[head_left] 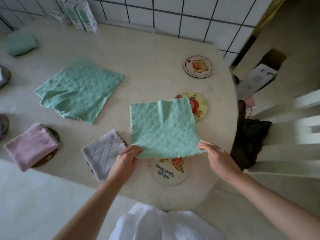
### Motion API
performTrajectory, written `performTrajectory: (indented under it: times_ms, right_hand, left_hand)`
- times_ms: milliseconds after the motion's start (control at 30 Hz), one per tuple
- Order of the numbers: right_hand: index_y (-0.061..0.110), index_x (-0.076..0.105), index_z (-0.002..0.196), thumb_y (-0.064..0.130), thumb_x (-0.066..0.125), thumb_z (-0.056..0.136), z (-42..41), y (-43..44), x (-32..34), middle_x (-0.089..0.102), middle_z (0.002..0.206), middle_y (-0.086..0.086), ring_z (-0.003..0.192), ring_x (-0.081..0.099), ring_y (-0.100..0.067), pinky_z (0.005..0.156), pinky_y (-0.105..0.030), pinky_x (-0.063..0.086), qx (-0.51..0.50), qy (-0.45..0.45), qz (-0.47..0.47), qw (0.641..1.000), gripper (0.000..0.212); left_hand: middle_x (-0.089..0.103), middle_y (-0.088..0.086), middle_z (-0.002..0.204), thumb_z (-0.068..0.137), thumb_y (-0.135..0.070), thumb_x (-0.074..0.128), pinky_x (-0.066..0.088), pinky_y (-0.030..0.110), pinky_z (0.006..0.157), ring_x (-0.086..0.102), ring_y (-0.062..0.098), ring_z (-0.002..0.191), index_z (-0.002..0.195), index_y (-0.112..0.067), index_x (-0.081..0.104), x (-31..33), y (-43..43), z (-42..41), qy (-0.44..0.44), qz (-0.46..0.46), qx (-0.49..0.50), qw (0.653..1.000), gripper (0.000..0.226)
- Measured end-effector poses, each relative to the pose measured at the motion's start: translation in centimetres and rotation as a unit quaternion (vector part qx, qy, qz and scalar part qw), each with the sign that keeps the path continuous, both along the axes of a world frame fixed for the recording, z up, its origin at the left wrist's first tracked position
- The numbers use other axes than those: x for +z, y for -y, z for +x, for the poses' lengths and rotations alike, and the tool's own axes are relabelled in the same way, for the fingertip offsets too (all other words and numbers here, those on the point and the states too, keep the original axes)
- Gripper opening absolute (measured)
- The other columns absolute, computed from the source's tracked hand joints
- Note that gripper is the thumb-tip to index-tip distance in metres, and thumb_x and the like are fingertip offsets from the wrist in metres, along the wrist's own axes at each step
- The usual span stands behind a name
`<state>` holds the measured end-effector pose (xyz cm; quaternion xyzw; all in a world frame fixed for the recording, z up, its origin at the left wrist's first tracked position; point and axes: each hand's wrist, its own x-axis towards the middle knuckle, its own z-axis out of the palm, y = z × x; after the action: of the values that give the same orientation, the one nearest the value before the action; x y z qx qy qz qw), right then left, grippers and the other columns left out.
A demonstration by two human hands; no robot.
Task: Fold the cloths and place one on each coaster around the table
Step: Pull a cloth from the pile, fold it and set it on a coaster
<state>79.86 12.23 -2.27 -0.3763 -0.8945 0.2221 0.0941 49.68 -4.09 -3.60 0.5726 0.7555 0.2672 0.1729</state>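
I hold a green quilted cloth spread out by its two near corners, my left hand pinching the left corner and my right hand the right one. Its far edge covers part of a yellow coaster. Under its near edge lies a cream coaster with a cartoon print. A third round coaster sits bare farther back on the right. A folded grey cloth lies just left of my left hand. A folded pink cloth rests on a dark coaster.
Another green cloth lies unfolded mid-table, and a folded green one sits at the far left. Cartons stand against the tiled wall. A white chair with dark fabric stands right of the round table's edge.
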Motion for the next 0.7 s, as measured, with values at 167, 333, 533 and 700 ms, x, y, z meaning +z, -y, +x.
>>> performTrajectory:
  times_ms: [167, 333, 533, 700]
  right_hand:
    - [0.012, 0.067, 0.102, -0.013, 0.058, 0.077, 2.0, 0.9, -0.6, 0.069, 0.106, -0.004, 0.098, 0.067, -0.019, 0.088, -0.021, 0.043, -0.031, -0.012, -0.049, 0.998, 0.037]
    - [0.016, 0.068, 0.089, 0.001, 0.066, 0.081, -0.5, -1.6, 1.5, 0.069, 0.087, 0.01, 0.078, 0.065, -0.005, 0.07, -0.008, 0.047, -0.136, -0.092, -0.115, 0.98, 0.017]
    - [0.017, 0.065, 0.097, 0.017, 0.063, 0.088, -5.8, -6.9, 2.3, 0.067, 0.092, 0.002, 0.089, 0.064, -0.012, 0.078, -0.027, 0.054, -0.261, -0.176, -0.223, 0.923, 0.009]
    - [0.013, 0.069, 0.088, 0.023, 0.065, 0.085, -9.5, -11.5, -0.3, 0.07, 0.084, -0.005, 0.083, 0.066, -0.024, 0.08, -0.047, 0.056, -0.35, -0.188, -0.253, 0.882, 0.012]
  left_hand:
    - [0.071, 0.006, 0.106, 0.07, 0.016, 0.068, 0.042, 0.019, 0.097, 0.067, 0.021, 0.098, 0.1, -0.007, 0.073, -0.1, 1.7, 1.0, 0.018, -0.018, 0.006, 1.0, 0.038]
    - [0.073, -0.003, 0.087, 0.078, 0.0, 0.071, 0.044, 0.004, 0.073, 0.065, 0.006, 0.075, 0.097, -0.016, 0.075, 1.5, -0.2, -0.9, 0.084, -0.06, 0.121, 0.987, 0.025]
    - [0.068, 0.002, 0.072, 0.082, -0.008, 0.068, 0.049, 0.024, 0.058, 0.058, 0.014, 0.059, 0.09, -0.012, 0.073, 2.7, -6.5, -4.2, 0.219, -0.072, 0.242, 0.942, 0.01]
    - [0.064, 0.009, 0.069, 0.081, -0.011, 0.068, 0.055, 0.051, 0.076, 0.057, 0.02, 0.066, 0.065, -0.018, 0.066, 0.7, -10.5, -7.3, 0.307, -0.105, 0.314, 0.892, 0.018]
